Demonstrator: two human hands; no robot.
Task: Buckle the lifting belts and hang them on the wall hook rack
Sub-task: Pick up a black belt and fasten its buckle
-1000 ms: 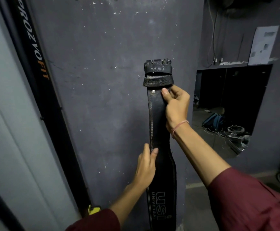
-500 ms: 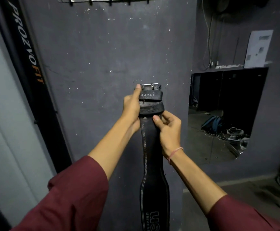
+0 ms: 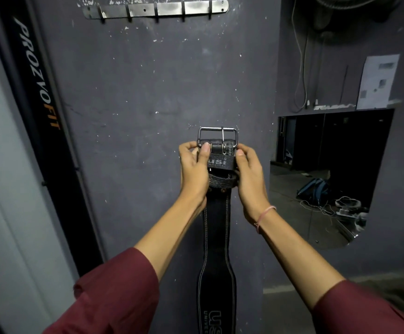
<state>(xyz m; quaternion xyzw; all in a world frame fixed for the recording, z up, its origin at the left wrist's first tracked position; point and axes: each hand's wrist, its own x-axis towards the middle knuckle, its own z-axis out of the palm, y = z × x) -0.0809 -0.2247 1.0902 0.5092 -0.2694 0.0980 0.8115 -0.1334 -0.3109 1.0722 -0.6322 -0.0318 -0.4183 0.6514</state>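
Black stitched leather lifting belt (image 3: 216, 237) hangs lengthwise, steel buckle (image 3: 217, 137) uppermost, left hand (image 3: 193, 172) and right hand (image 3: 250, 174) clamped beside it.

Bare wall (image 3: 162, 75) lies open up to the hook rack (image 3: 155, 9).

Both arms reach forward and up, the left hand (image 3: 193, 169) and right hand (image 3: 249, 174) facing each other at equal height, fingers curled in a grip, thumbs pointing up.
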